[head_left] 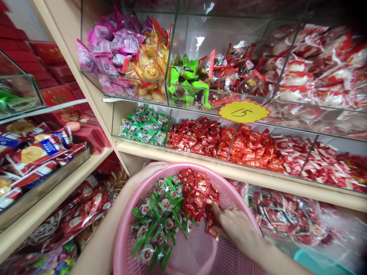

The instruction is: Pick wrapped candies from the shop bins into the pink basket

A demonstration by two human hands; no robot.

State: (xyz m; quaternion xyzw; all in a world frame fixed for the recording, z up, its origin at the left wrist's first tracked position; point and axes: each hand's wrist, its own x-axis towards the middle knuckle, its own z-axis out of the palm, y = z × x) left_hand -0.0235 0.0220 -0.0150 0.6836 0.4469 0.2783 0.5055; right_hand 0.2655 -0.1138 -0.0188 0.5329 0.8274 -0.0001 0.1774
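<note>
A pink plastic basket (122,229) with mesh walls is tilted toward me just below the shelf edge. My left hand (150,170) holds its far left rim, the fingers partly hidden. Inside lie clear-wrapped candies with green twisted ends (163,214) on the left. Small red-wrapped candies (197,187) are heaped beside them at the far side. My right hand (232,225) reaches into the basket from the right, its fingers closed around a few red-wrapped candies near the heap's right edge. How many it holds is hidden.
Above the basket a wooden shelf edge (172,158) runs across, with glass bins of green, red and white candies. Higher glass bins hold purple packets (114,42) and others. A yellow price tag (244,111) reads 15. Bagged candies (286,214) lie below right; packaged biscuits (37,152) sit left.
</note>
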